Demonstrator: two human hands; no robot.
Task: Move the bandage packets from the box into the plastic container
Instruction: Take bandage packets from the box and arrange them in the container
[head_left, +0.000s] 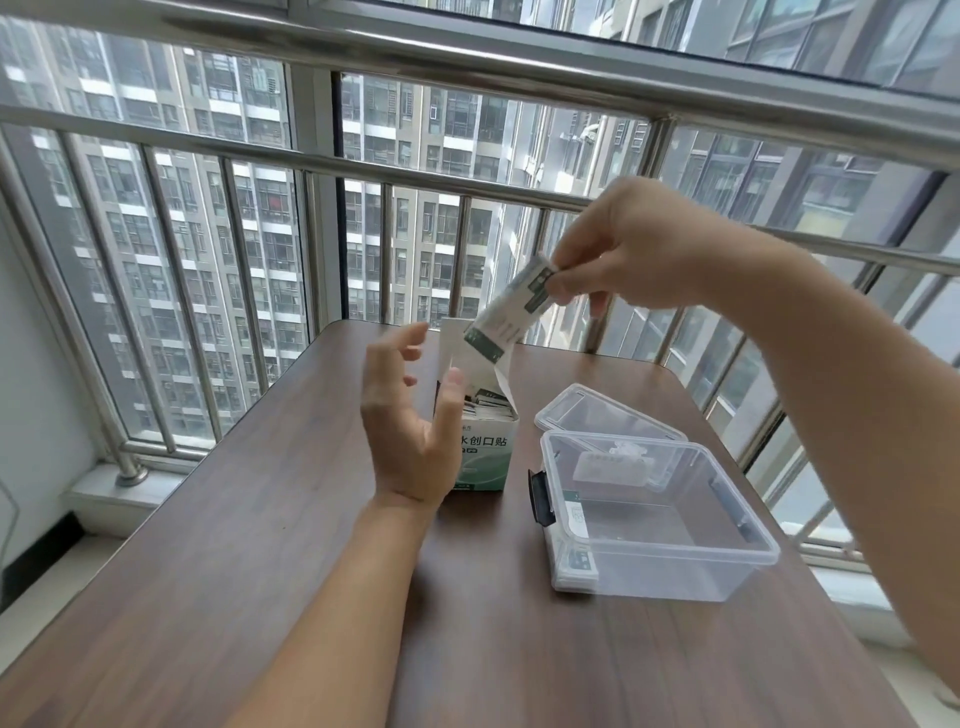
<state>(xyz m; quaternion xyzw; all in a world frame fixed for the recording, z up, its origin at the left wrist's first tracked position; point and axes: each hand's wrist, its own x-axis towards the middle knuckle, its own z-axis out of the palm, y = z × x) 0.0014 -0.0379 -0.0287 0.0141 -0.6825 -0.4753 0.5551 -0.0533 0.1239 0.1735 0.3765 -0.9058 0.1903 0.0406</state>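
Observation:
A white and green bandage box (485, 454) stands upright on the brown table (260, 519), its top flap raised, with more packets showing inside. My right hand (623, 249) pinches a stack of bandage packets (511, 312) by its upper end, lifted above the box and tilted. My left hand (410, 421) hovers just left of the box with relaxed, spread fingers, holding nothing; I cannot tell whether the thumb touches the box. The clear plastic container (660, 566) sits to the right of the box, open, with a couple of flat packets against its left wall.
The container's clear lid (602, 410) lies flat on the table behind it. A black latch (540, 499) sticks out from the container's left side. Steel railing bars (467, 171) and windows enclose the far side and the right side.

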